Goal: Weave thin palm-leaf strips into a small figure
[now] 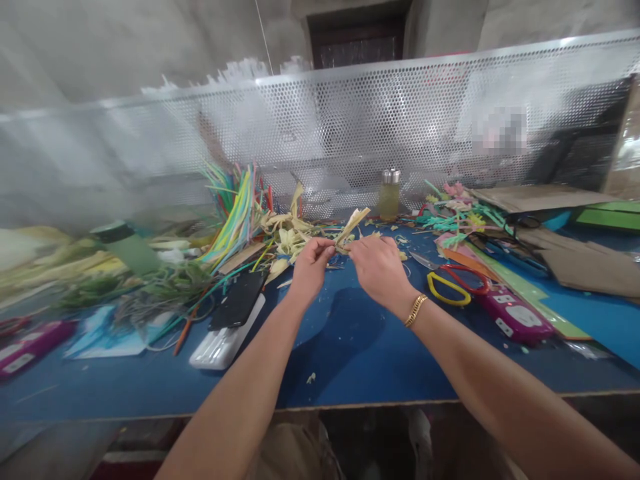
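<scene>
Both my hands meet above the middle of the blue table [350, 347]. My left hand [311, 261] pinches one end of a pale dried husk strip [353, 225]. My right hand [380, 265], with a gold bracelet on its wrist, grips the same strip from the other side; the strip's free end sticks up and away between them. Behind the hands lies a heap of pale husk pieces [290, 233].
Coloured strips [235, 213] fan out at left beside a black phone [239, 300] on a white box. Yellow-and-red scissors [453, 283], a pink device [515, 317], a small bottle [389, 193] and cardboard [590, 267] lie at right. A perforated metal screen [400, 127] backs the table.
</scene>
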Available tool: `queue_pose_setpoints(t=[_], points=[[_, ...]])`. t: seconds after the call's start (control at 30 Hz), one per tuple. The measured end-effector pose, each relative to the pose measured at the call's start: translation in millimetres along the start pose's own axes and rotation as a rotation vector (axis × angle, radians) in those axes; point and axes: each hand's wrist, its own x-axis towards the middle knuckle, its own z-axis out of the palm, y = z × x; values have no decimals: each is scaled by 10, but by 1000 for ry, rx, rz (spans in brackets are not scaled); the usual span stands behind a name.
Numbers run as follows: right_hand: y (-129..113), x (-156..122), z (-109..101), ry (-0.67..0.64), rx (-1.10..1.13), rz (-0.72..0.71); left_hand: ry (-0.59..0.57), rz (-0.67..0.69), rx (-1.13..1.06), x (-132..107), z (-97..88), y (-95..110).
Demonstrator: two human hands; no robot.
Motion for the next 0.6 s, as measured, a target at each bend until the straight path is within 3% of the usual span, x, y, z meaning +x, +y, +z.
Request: queue_pose_setpoints(t=[0.37, 0.6], points=[[90, 20, 109, 39, 283, 34, 0, -6, 34, -16, 6, 10], [67, 20, 103, 8, 299, 2, -70, -59, -19, -39, 21, 22]])
